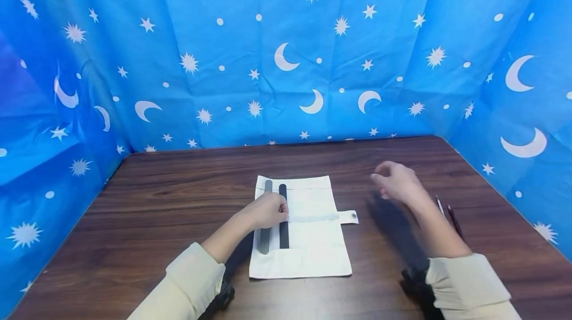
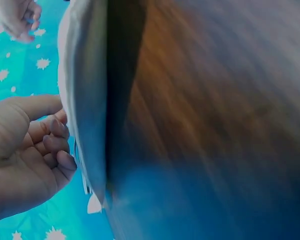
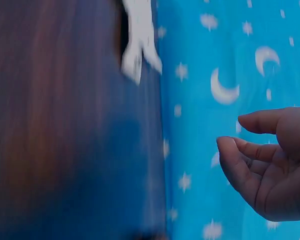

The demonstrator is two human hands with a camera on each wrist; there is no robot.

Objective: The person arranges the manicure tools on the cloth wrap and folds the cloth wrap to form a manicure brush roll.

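Two slim sticks, a white one and a dark one, lie on the brown worktop well to the right of a white cloth pouch. The right forearm stands between the pouch and these sticks, close enough that it may hide their near ends. A black gadget sits under that arm, to the near right of the pouch. A blue curtain with white moons and stars hangs beyond the pouch and along both sides.

The pouch lies spread open, its tab with a round snap sticking out on the right. Inside, along the pouch's left part, lie a grey strip and, just right of it, a black strip, side by side and apart. The black strip's near end stops at the pouch's near flap; whether it is tucked in, I cannot tell.

The left hand is over the pouch's left part, covering the grey strip's middle. Its grip is curled with the fingertips by the black strip, but whether it pinches strip or cloth is hidden. The right hand is right of the pouch, its grip loosely bent, thumb and forefinger apart, holding nothing.
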